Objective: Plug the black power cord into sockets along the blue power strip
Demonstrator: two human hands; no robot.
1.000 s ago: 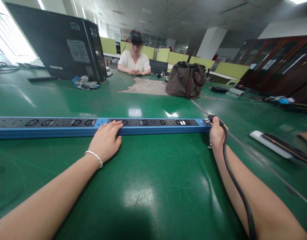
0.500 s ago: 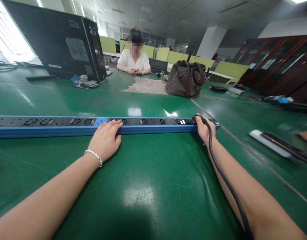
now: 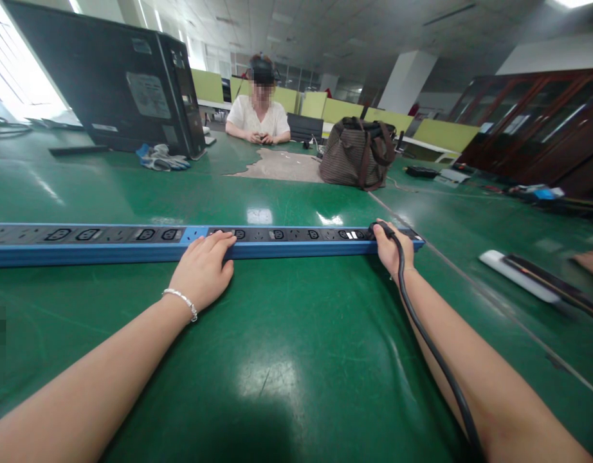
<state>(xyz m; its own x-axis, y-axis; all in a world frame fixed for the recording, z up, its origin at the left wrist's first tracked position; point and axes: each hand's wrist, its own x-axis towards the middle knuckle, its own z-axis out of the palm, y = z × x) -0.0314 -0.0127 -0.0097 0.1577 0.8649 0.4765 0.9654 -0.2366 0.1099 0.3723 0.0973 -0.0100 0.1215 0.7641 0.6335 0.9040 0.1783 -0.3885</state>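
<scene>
A long blue power strip (image 3: pixel 296 249) with black sockets lies across the green table in front of me. My left hand (image 3: pixel 203 269) rests on it just right of a light blue socket section, fingers stretched flat over the top and thumb apart at the front side. Near the strip's right end, my right hand (image 3: pixel 393 249) is closed around a black plug (image 3: pixel 376 227) at the sockets. Whether the plug's pins are in a socket is hidden. A black cable (image 3: pixel 422 325) runs from the plug down along my right forearm.
A black computer case (image 3: pixel 132 83) stands at the back left beside work gloves (image 3: pixel 162 157). A person (image 3: pixel 258 116) sits across the table (image 3: pixel 287 321). A brown bag (image 3: pixel 357 154) stands at the back. At right lies a white and black bar (image 3: pixel 518 276), near another person's hand (image 3: pixel 590 261).
My right hand, with the plug and cable, has shifted very slightly to the left. My left hand and the power strip look almost unchanged.
</scene>
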